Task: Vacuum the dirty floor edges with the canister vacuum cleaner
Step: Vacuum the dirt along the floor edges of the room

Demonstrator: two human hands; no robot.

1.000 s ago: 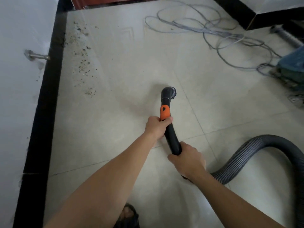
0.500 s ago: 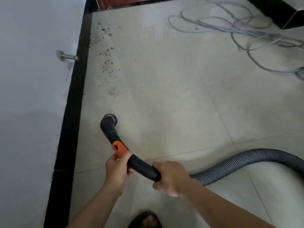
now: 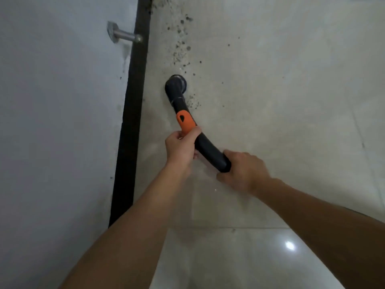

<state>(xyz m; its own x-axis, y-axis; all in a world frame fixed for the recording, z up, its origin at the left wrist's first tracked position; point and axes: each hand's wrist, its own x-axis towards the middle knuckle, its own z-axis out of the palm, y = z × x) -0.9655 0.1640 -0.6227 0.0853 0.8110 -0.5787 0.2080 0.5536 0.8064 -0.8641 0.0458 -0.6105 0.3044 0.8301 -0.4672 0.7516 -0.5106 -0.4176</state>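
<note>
The black vacuum handle tube with an orange slider slants up and to the left across the pale tiled floor. Its round nozzle end rests on the floor beside the black skirting. Dark crumbs of dirt lie scattered along the floor edge, just beyond and to the right of the nozzle. My left hand grips the tube right below the orange slider. My right hand grips the tube's rear end. The hose and canister are out of view.
A white wall fills the left side. A metal door stop juts out of it above the skirting, level with the dirt. A bright light glare sits on the glossy tile at the lower right.
The nozzle has swept left and forward to the wall edge, reaching the near end of the dirt trail. My view has closed in on the wall; the hose and cables have left the frame.
</note>
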